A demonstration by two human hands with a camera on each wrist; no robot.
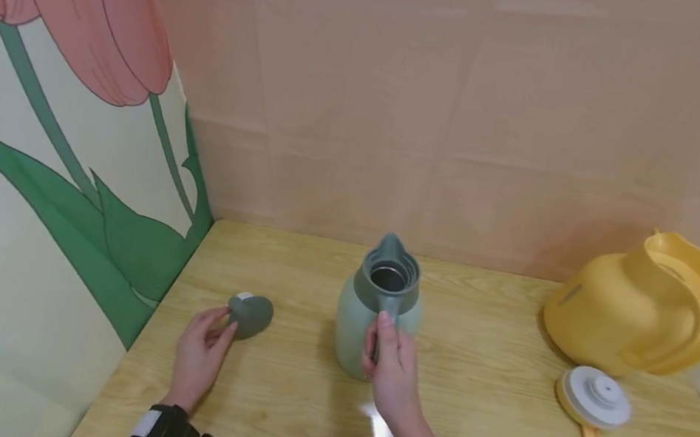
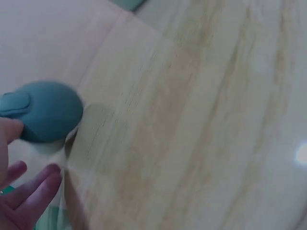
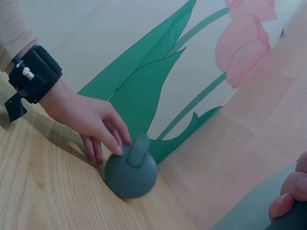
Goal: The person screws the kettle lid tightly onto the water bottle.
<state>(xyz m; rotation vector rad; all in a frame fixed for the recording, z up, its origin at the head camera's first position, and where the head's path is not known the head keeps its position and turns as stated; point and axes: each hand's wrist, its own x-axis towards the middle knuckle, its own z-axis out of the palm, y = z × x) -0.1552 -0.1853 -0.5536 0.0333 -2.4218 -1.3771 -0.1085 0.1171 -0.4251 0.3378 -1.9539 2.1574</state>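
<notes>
My left hand [image 1: 201, 354] pinches the edge of a round grey-green lid [image 1: 254, 318] with a small lever on top, low over the wooden table at the left. In the right wrist view, the thumb and fingertips of that hand [image 3: 91, 120] are at the lid [image 3: 130, 175] beside its lever. My right hand [image 1: 393, 381] grips the handle of a pale green thermos jug [image 1: 351, 327], which stands upright with its mouth uncovered and spout pointing away. Only a few right-hand fingers [image 3: 292, 189] show at the edge of the right wrist view.
A yellow jug [image 1: 613, 308] leans at the back right with its mouth uncovered. In front of it lies a white and yellow lid [image 1: 600, 399] on the wooden table [image 1: 288, 419]. A pink backdrop [image 1: 353, 99] rises behind, and a tulip-printed sheet [image 1: 24, 240] borders the left side.
</notes>
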